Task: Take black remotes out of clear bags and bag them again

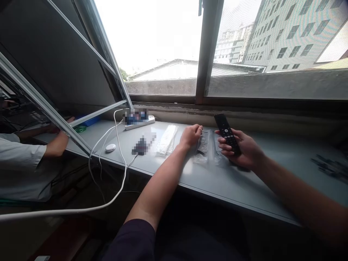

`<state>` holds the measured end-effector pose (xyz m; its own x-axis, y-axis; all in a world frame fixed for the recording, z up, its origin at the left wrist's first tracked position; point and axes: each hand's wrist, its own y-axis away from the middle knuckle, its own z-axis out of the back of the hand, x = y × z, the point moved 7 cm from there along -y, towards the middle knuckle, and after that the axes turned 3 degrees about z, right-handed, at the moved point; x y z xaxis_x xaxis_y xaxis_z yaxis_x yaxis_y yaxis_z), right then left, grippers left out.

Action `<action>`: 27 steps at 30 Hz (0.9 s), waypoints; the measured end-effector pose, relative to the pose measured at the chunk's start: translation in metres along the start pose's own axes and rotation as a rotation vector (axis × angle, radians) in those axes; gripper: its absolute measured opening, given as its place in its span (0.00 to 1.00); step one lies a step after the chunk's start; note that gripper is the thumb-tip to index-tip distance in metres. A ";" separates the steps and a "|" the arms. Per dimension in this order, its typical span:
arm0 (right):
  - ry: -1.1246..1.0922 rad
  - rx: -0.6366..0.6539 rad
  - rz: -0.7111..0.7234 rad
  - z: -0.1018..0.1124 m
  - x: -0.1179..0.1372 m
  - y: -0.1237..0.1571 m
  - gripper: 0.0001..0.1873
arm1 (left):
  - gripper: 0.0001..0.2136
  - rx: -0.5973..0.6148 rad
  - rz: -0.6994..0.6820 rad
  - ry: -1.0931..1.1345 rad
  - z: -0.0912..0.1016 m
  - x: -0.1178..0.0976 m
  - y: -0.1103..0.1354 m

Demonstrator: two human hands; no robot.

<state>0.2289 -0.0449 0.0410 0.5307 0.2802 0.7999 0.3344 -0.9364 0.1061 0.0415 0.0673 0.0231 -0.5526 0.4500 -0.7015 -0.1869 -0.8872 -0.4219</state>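
Observation:
A black remote control (227, 133) with several small buttons is in my right hand (243, 146), its fingers wrapped round it and its far end tilted up over the table. My left hand (191, 136) lies at the table surface with its fingers curled closed. Whatever those fingers hold, if anything, is hidden. Just right of my left hand lies a clear plastic bag (202, 145) with something dark inside. A second clear bag (217, 150) lies partly beneath my right hand. To the left of my left hand is a stack of white plastic bags (166, 140).
On the grey table (201, 181), a white round device (110, 148), a white cable (123, 181) and a white power strip (140, 123) lie leftward. Dark thin pieces (330, 166) are at far right. A metal frame (81, 141) stands before a co-worker's arm (57, 144).

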 end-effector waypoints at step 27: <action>-0.091 -0.042 -0.067 -0.003 -0.004 0.001 0.11 | 0.32 0.297 0.021 -0.090 -0.025 0.003 0.006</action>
<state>0.2251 -0.0479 0.0396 0.5775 0.3589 0.7333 0.3396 -0.9224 0.1839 0.0595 0.0654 0.0039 -0.6263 0.4322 -0.6488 -0.3962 -0.8932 -0.2126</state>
